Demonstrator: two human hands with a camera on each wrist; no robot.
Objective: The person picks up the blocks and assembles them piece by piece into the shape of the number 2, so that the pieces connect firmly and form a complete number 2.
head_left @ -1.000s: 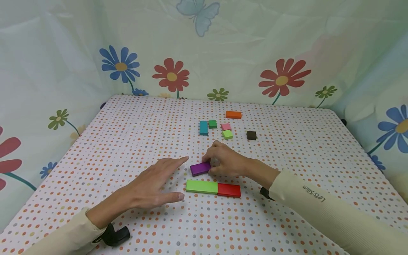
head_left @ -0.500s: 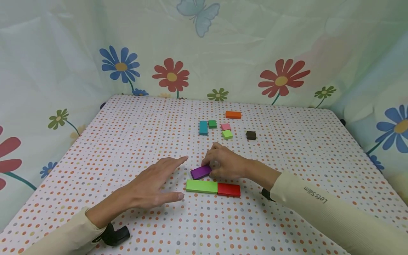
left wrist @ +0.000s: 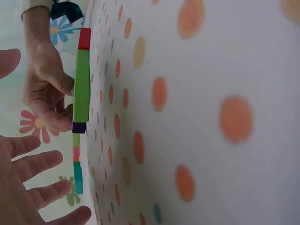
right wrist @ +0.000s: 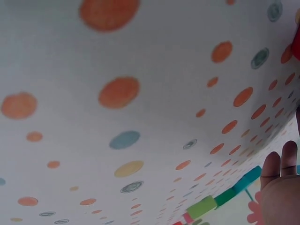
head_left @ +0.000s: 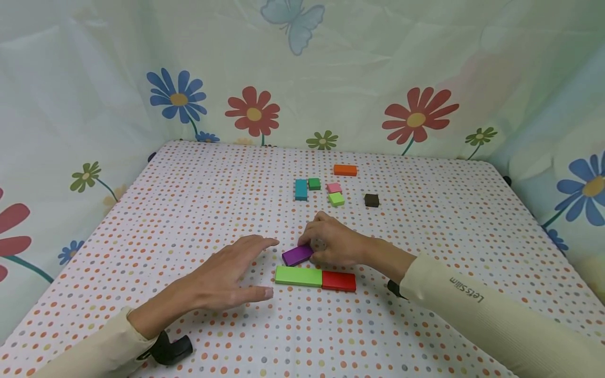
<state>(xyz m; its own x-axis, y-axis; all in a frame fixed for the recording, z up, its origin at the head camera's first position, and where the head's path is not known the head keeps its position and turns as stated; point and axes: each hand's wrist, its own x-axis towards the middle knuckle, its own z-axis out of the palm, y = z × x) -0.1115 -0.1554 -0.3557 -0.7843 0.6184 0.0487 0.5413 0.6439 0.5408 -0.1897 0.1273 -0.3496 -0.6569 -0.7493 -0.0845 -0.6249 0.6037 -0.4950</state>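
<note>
Through the head camera I see the right hand (head_left: 333,241) pinching the right end of the purple block (head_left: 296,255), which lies slanted just beyond the long lime block (head_left: 299,276); I cannot tell whether those two touch. The red block (head_left: 338,281) sits end to end with the lime one. I see the left hand (head_left: 231,273) released, fingers extended, near the blocks' left ends. Farther off on the dotted cloth (head_left: 331,336), I make out the orange block (head_left: 345,170).
</note>
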